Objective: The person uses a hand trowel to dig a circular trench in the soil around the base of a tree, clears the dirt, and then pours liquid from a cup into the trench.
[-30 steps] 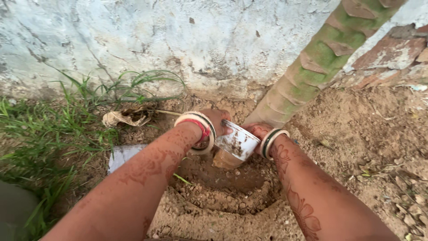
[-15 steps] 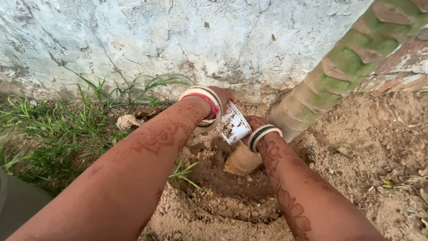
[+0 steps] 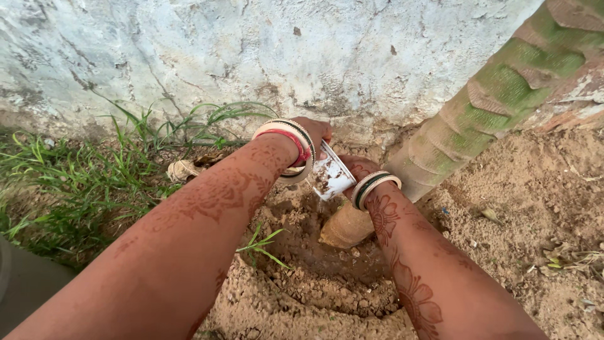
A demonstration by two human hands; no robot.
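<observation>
Your left hand (image 3: 313,130) and right hand (image 3: 353,168) are both closed on the small white cup (image 3: 331,176), one on each side of it: left fingers wrap the rim edge nearest the wall, right hand cups the side toward the trunk, though most of that hand is hidden behind the cup and the wrist. Cup is tilted hard, mouth facing back toward you, held just above the dug hole (image 3: 314,252) and right beside the base of the palm trunk (image 3: 491,107). It's a plain white cup, thin-walled, smeared inside and out with brown mud patches; can't tell whether anything is left in it. Directly under the cup, in the hole, sits a rounded tan lump (image 3: 345,228), looks like the buried foot of the trunk or a clod, can't tell which; the cup is not clearly touching it. Soil in the hole is darker and clumpier than the dry sandy ground (image 3: 516,208) on the far side of the trunk. A loose ridge of crumbly soil rims the hole on your side. Bangles (image 3: 290,148) on the left wrist are cream, red and dark; the bangles on the right wrist are cream and dark green, just below the cup. Henna patterns run along both forearms. Cracked pale wall (image 3: 251,56) stands just behind the cup. Grass (image 3: 82,182) grows left of the hole along the wall foot, with a dry curled leaf (image 3: 184,169) lying in it, well apart from the cup.
</observation>
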